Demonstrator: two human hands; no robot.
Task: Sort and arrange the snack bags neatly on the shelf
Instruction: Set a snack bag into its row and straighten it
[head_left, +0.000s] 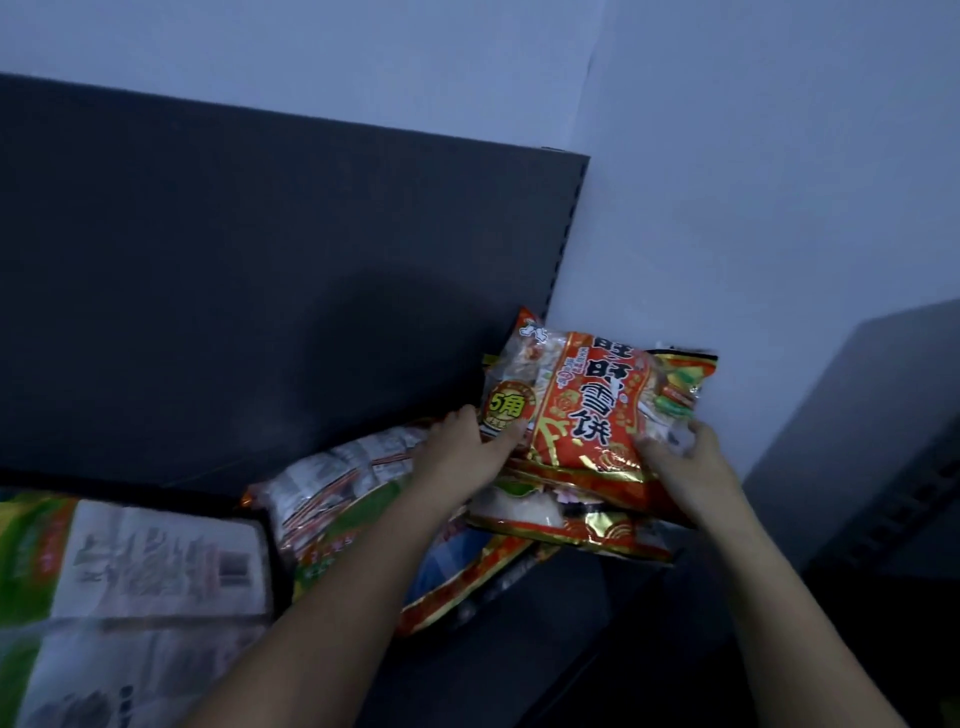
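Observation:
A red and gold snack bag with large dark characters is held up at the right end of the dark shelf. My left hand grips its left edge, thumb on the front. My right hand pinches its right edge. Right under it lies another red and gold bag. A further bag, back side up with green trim, lies on the shelf to the left, partly under my left forearm.
The shelf's dark back panel fills the upper left. A dark divider separates a left section holding green and white bags. A pale wall stands on the right, with a dark grey unit at the far right.

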